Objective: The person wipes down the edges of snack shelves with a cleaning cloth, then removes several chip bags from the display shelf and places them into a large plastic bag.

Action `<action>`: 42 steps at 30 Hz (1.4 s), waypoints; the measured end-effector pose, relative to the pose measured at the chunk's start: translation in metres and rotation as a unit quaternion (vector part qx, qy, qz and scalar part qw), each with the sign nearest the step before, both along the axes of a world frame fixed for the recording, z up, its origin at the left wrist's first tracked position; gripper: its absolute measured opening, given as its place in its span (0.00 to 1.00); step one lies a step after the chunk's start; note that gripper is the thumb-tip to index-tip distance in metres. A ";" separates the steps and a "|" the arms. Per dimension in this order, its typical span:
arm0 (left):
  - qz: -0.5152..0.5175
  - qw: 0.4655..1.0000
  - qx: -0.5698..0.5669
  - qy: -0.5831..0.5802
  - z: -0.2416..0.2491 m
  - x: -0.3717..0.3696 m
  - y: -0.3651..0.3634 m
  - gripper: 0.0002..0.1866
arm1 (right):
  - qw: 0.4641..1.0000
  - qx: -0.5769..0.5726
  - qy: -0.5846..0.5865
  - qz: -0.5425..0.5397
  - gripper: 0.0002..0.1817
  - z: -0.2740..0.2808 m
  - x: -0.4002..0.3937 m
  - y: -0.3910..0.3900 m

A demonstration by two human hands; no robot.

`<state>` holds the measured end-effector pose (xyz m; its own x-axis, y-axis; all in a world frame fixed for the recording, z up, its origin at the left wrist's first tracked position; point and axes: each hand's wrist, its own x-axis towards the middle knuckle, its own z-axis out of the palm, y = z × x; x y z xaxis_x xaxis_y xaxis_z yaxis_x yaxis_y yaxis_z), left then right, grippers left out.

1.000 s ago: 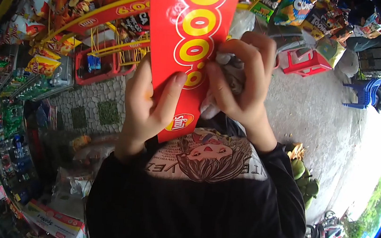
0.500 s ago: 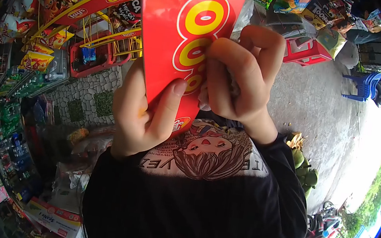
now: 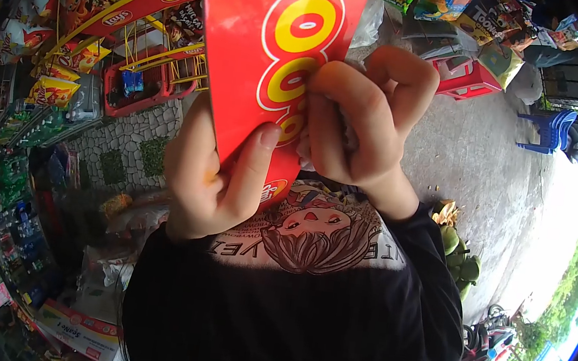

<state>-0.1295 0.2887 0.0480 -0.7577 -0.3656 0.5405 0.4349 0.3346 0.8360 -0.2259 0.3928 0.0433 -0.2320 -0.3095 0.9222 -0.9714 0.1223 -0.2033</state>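
Before my chest, the red price strip (image 3: 275,56) stands upright. My left hand (image 3: 214,171) has its grip clamped on the lower edge; my right hand (image 3: 358,120), clenched around crumpled plastic, pinches beside it. Handling looks midway, unfinished.

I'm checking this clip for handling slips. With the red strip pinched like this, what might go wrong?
1. The left hand holds the red strip only near its bottom end, thumb on its face; the long upper part could flop or crease.
2. The right hand presses crumpled pale material against the strip's edge; it may slip out.
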 end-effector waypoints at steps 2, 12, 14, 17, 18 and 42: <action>0.014 1.000 -0.023 0.014 0.000 -0.001 -0.001 0.13 | 0.999 -0.004 -0.045 -0.013 0.17 0.003 0.003 0.000; 0.019 0.999 -0.009 -0.029 -0.004 -0.003 0.000 0.12 | 0.997 0.056 -0.049 -0.021 0.16 0.002 -0.001 0.000; 0.019 1.000 -0.008 -0.021 -0.004 -0.004 0.000 0.11 | 0.998 0.039 -0.049 -0.011 0.15 -0.001 -0.005 0.000; 0.028 0.999 -0.026 -0.017 -0.004 -0.006 -0.003 0.11 | 0.997 0.030 -0.071 -0.020 0.14 -0.001 -0.004 -0.003; 0.021 0.999 -0.036 -0.030 -0.005 -0.006 -0.005 0.11 | 0.997 0.028 -0.069 -0.019 0.14 0.000 -0.002 -0.003; 0.001 0.989 0.012 -0.145 -0.026 -0.017 -0.025 0.12 | 0.978 0.195 -0.046 0.058 0.16 -0.003 -0.012 -0.008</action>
<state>-0.1461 0.2639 0.0218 -0.8786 -0.3779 0.2920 0.1751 0.3140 0.9331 -0.2376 0.3844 0.0401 -0.2514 -0.6630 0.7052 -0.9629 0.0978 -0.2513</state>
